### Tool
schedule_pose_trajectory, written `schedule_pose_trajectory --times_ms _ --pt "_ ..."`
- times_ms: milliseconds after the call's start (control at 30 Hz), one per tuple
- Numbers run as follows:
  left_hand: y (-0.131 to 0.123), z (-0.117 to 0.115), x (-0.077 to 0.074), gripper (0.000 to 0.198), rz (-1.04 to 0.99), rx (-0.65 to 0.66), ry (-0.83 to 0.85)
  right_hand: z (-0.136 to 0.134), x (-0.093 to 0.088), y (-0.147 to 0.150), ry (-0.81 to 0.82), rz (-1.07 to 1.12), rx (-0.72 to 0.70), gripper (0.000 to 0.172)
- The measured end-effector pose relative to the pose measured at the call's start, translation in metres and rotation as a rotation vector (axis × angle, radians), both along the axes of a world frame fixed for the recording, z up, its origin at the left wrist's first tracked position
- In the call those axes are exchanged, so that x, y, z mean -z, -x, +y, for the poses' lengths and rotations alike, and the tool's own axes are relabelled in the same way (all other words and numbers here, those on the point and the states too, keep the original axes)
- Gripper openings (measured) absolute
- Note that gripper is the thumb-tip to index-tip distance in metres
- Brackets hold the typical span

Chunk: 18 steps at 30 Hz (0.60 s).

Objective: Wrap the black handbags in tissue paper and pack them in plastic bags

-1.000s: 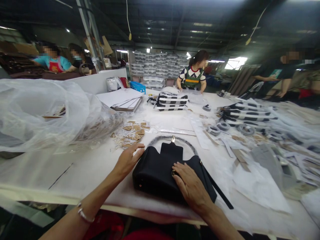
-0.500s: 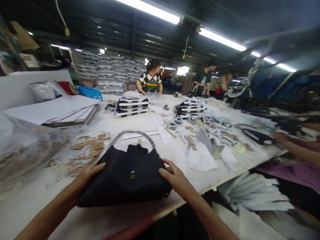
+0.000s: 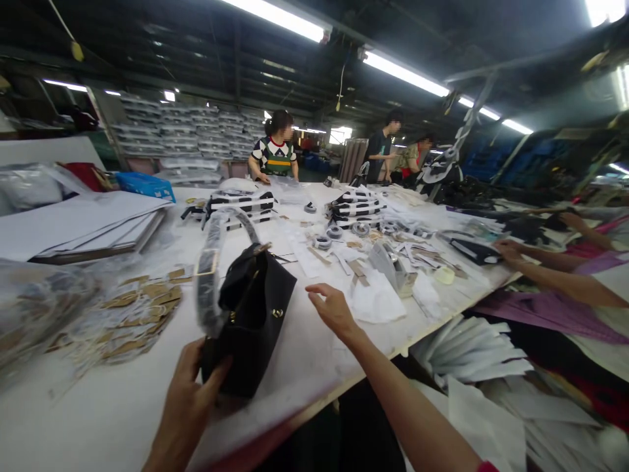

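A black handbag (image 3: 260,334) stands turned and tilted on the white table (image 3: 314,367), its mouth gaping and its gold clasp facing right. Its handle (image 3: 208,282), wrapped in clear film, rises at the left. My left hand (image 3: 199,377) grips the bag's near end, thumb on one side and fingers on the other. To the right of the bag, my right hand (image 3: 331,308) is apart from it, fingers spread and holding nothing. Brown paper tags (image 3: 142,301) with white strings lie in a heap left of the bag.
Tape rolls (image 3: 322,242), a tape dispenser (image 3: 393,265) and paper scraps are ahead on the right. Stacked black-and-white bundles (image 3: 356,208) stand farther back. Cardboard sheets (image 3: 98,226) and a blue basket (image 3: 146,186) are left. A co-worker's arms (image 3: 550,265) reach in from the right.
The handbag has turned from its front facing me to its side and open mouth showing. My right hand has come off it; my left hand has stayed on it. The view has shifted right.
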State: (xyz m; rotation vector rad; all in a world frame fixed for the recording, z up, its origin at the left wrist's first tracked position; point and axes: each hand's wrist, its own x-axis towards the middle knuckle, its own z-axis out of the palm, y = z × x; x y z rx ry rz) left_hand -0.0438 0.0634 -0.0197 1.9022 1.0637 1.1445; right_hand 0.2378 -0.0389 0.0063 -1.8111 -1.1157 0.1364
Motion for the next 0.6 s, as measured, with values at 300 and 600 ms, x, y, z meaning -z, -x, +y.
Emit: schedule_pose_trajectory --times_ms 300,600 --pt "-0.050 -0.021 0.008 0.040 -0.100 0.030 0.081 -0.091 0.044 -0.048 0.286 0.024 0.138 0.031" --pt "-0.062 -0.018 0.019 0.058 -0.130 0.072 0.125 -0.086 0.040 -0.029 0.515 -0.261 0.048 0.039"
